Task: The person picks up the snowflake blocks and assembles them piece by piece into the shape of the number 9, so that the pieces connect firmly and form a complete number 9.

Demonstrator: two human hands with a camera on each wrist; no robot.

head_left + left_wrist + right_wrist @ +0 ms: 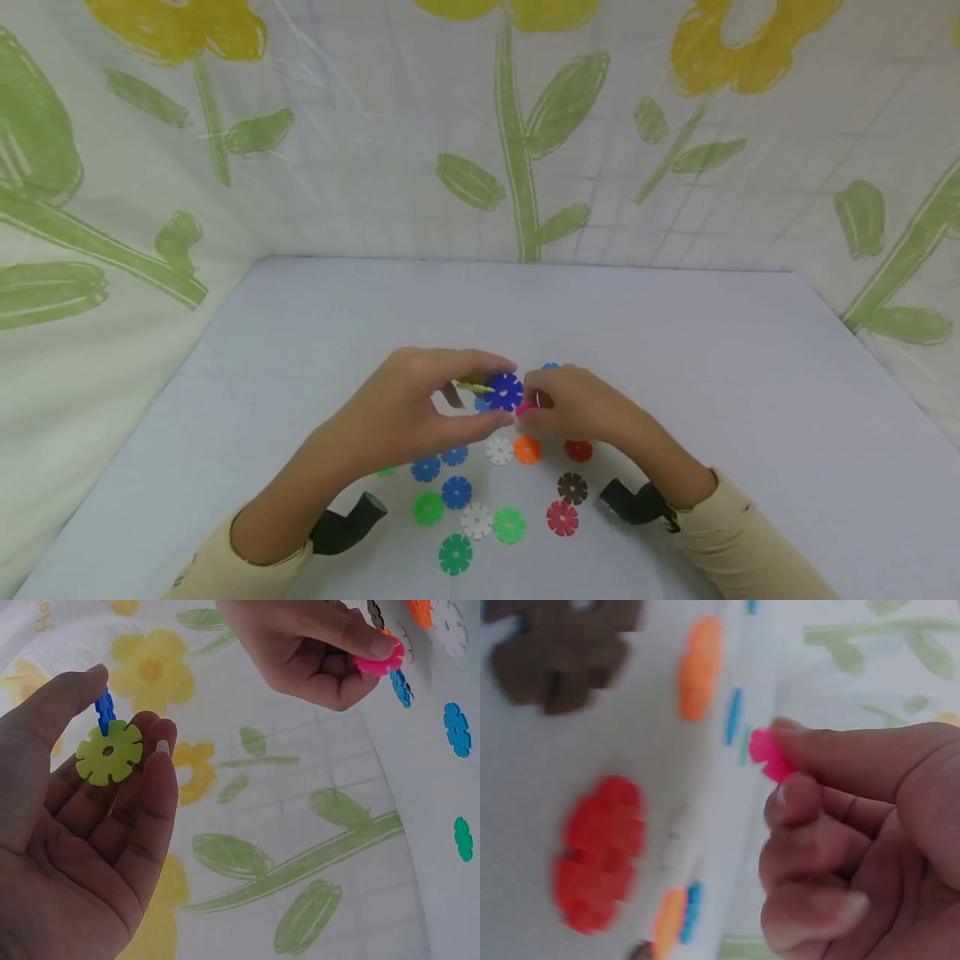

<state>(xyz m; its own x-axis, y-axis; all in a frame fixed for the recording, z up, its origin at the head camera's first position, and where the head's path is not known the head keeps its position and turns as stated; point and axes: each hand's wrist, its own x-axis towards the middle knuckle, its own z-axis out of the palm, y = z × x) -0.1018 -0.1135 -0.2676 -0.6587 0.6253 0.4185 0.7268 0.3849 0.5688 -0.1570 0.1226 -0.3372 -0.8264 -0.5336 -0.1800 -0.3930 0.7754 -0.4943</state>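
My left hand (pixel 416 408) is raised over the table, its thumb and fingertips pinching a dark blue notched disc (pixel 505 403). Slotted into that disc is a yellow-green one (pixel 91 759), which the left wrist view shows in front of the fingers. Just to the right, my right hand (pixel 585 404) pinches a pink notched disc (pixel 765 752) between thumb and forefinger, with the other fingers curled in. In the head view the pink disc is partly covered by the fingers and sits close beside the blue one.
Loose notched discs lie on the white table (pixel 300 333) below the hands: several blue (pixel 457 492) and green (pixel 456 555), white (pixel 477 521), orange (pixel 527 450), red (pixel 562 518) and brown (pixel 572 488). A flower-print curtain (pixel 375 167) stands behind the table.
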